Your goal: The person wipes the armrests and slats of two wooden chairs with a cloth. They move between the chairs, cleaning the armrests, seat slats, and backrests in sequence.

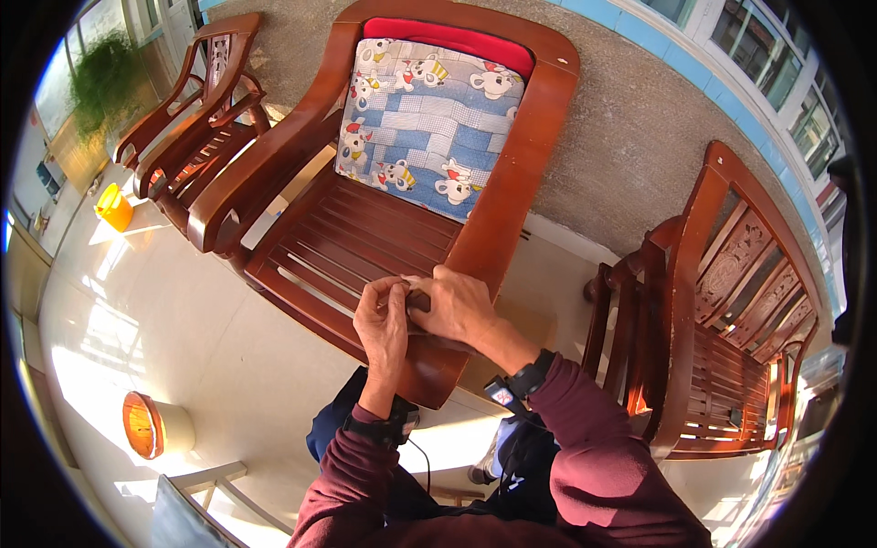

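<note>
My left hand [384, 325] and my right hand [458, 307] meet above the front end of the wooden armchair's [517, 195] broad armrest. Pinched between their fingertips is a small, thin, brownish-grey piece of material [418, 301], perhaps cloth. Fingers cover much of it, so its full shape is hidden. Below the right hand, a dull greyish edge lies against the armrest; whether it belongs to the same piece I cannot tell. A cushion [428, 123] printed with cartoon dogs on blue and white patches leans on the chair's back, in front of a red cushion [449, 38].
A carved wooden bench [736, 288] stands at the right, and another wooden armchair [205, 116] at the far left. On the tiled floor are a yellow bucket [115, 207] and a cream bin [175, 428]. A light-coloured frame [209, 476] is at the lower left.
</note>
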The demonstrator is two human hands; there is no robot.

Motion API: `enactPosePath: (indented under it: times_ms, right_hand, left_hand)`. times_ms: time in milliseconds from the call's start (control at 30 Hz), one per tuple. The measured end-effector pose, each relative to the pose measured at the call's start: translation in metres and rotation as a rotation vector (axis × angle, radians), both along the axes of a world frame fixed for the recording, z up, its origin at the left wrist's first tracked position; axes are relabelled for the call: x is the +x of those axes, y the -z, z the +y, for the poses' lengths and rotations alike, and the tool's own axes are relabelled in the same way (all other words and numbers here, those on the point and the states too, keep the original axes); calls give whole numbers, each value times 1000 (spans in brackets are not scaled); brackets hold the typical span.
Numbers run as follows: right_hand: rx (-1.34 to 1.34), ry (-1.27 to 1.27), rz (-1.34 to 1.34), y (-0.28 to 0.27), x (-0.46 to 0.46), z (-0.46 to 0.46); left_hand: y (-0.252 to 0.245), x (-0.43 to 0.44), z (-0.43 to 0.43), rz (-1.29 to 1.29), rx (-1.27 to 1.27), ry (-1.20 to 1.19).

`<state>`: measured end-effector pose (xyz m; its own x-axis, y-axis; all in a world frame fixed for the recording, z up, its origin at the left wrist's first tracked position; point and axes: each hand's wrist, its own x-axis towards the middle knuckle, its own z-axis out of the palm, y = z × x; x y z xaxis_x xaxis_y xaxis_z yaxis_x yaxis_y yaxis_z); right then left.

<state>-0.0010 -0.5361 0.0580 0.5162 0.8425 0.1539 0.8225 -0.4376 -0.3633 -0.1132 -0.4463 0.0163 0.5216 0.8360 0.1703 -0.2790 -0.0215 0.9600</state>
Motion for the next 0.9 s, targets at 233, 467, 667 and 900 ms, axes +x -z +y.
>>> enactPosePath:
  times_ms: [233,467,667,900]
  right_hand:
    - [238,-147,-81,14,-101,-44]
    - [247,-121,-102,15,-81,-55]
    - [258,187,-22,12,-13,-49]
    - [340,377,-108,33,86,-29]
  left_hand:
    - [1,-11,14,-93,-76,-63]
    - [-3,-12,5,12,-57,104]
    - [-2,-8,-4,194,105,61]
    - [-9,-8,-34,547,672,237]
